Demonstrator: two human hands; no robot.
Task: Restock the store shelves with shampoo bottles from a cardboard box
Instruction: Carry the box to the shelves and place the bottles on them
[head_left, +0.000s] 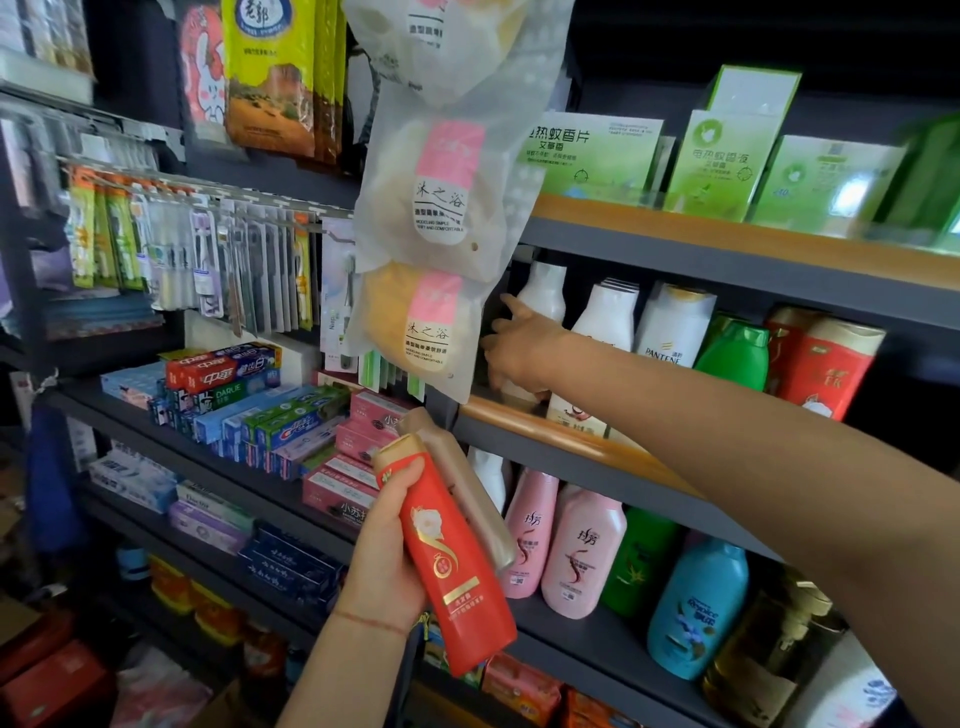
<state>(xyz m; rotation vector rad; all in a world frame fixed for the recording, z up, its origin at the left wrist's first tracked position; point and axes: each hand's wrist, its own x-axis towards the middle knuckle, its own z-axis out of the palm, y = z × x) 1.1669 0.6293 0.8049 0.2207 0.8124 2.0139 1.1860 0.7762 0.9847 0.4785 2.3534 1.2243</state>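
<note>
Nearest to us, at about six o'clock, our left hand (387, 561) grips two shampoo bottles together: a red bottle (449, 564) with a gold cap in front, and a tan bottle (467, 483) pressed just behind it. Both tilt with their caps toward eleven o'clock. The fingers curl round the red bottle from the left, and a thin red string circles the wrist.

From four o'clock our right arm crosses the view up toward the centre. Our right hand (519, 345) reaches into the middle shelf (561, 441), fingers spread and fairly straight, lying against a white bottle (543, 291) at the shelf's left end; we cannot tell whether it grips that bottle or only touches it.

Along that shelf toward three o'clock stand another white bottle (605, 322), a Pantene bottle (672, 325), a green bottle (735, 356) and red bottles (826, 364) like the one we hold.

On the shelf below, around five o'clock, we see pink bottles (582, 553), a dark green one (636, 564) and a blue bottle (696, 608).

At nine o'clock, toothpaste boxes (244, 400) fill the neighbouring shelves, with toothbrushes (208, 260) hanging above them.

At twelve o'clock, bagged bath sponges (441, 208) hang in front of the shelving. Farthest, at two o'clock, green boxes (722, 161) line the top shelf.
</note>
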